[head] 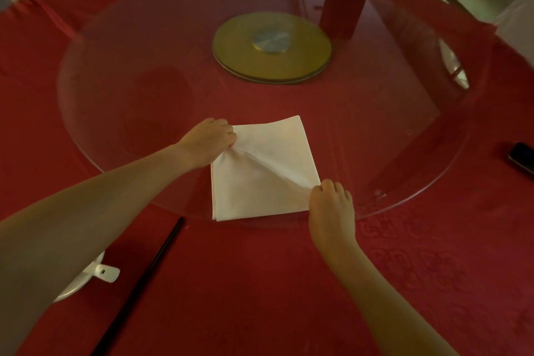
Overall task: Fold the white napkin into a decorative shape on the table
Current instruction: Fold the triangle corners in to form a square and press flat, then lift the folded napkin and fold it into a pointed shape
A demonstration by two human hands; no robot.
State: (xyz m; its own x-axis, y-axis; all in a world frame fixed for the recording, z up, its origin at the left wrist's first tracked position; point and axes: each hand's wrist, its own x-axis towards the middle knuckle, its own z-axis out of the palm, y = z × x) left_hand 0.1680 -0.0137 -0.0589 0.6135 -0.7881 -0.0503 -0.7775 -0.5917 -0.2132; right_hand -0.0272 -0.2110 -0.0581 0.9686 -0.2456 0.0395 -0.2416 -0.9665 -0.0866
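Left hand (209,140) and right hand (329,202) each pinch opposite corners of white napkin (260,170), which lies square on glass turntable (115,113) near its front rim. Keep diagonal ridge taut; lay crease corner-to-corner evenly.

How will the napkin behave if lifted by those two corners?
Probably floppy: the napkin already sags into a soft diagonal ridge between the left hand and right hand. Likely light, since pinches suffice. It may slide easily on the glass turntable.
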